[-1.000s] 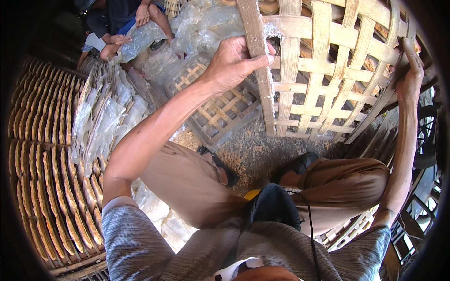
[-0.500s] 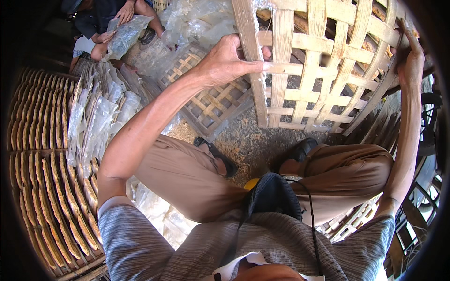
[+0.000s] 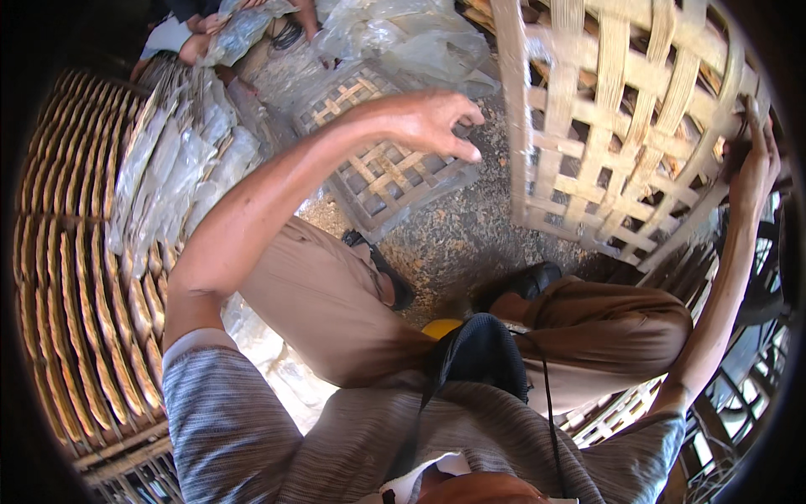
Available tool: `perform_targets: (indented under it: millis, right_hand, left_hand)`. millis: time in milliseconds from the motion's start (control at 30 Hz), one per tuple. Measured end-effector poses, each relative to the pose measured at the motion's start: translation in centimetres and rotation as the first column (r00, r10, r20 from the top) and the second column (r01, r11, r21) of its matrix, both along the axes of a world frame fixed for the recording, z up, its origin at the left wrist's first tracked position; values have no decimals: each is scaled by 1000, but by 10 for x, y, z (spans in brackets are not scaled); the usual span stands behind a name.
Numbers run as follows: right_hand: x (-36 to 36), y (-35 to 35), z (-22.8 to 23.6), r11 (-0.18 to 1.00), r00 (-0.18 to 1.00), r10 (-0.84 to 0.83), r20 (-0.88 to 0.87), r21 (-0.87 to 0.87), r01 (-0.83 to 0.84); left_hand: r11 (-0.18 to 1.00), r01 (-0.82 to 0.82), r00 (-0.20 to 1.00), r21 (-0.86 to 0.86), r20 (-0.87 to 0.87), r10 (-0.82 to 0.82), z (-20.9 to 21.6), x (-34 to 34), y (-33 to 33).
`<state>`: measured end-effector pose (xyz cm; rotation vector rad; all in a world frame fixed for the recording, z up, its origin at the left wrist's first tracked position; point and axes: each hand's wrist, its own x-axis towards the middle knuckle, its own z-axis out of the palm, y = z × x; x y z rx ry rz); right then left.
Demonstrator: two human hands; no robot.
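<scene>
A large woven bamboo crate (image 3: 604,134) with a pale wooden frame stands tilted at the upper right. My right hand (image 3: 756,164) grips its right-hand edge, the thumb side partly hidden by the frame. Off the crate's left edge, my left hand (image 3: 441,124) hangs in the air, holding nothing, with thumb and curled fingers apart. Below that hand a smaller woven bamboo panel (image 3: 378,202) in a dark wooden frame lies on the floor. Brownish pieces show through the gaps of the large crate.
At the left are racks (image 3: 75,336) with long rows of brownish strips. Beside them stand stacked sheets with clear plastic (image 3: 180,160). More crumpled plastic (image 3: 395,42) lies at the back, near another person's hand (image 3: 210,23). Crumbs litter the floor (image 3: 445,227). My feet rest there.
My left hand has let go of the crate's left edge and is now apart from it. The crate has shifted right, with my right hand still on it.
</scene>
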<state>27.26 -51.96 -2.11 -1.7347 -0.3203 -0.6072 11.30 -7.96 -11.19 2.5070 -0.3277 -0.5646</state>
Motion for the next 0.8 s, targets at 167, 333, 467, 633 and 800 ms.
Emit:
perform_targets:
  millis: [167,333,467,633,800]
  right_hand:
    - [-13,79,-43,943,990,63,-124,-318,-100]
    - [38,93,-115,809,986,167,-7,-570,-141]
    - [63,100,-154,617,964,60,-260,-749,-241]
    - [97,107,-228,494,874,281,-396,-721,-486]
    - [178,57,-292,-111,778,626,56,-981,160]
  left_hand:
    - [948,-205,969,244,186,162,50,-18,67]
    - [937,-330,880,115,398,261,69,-36,114]
    - [924,-370,860,92,409,304,76,-56,130]
    - [904,-417,821,98,466,328,73,-96,155]
    - [886,-454,835,99,394,384,71,-115,157]
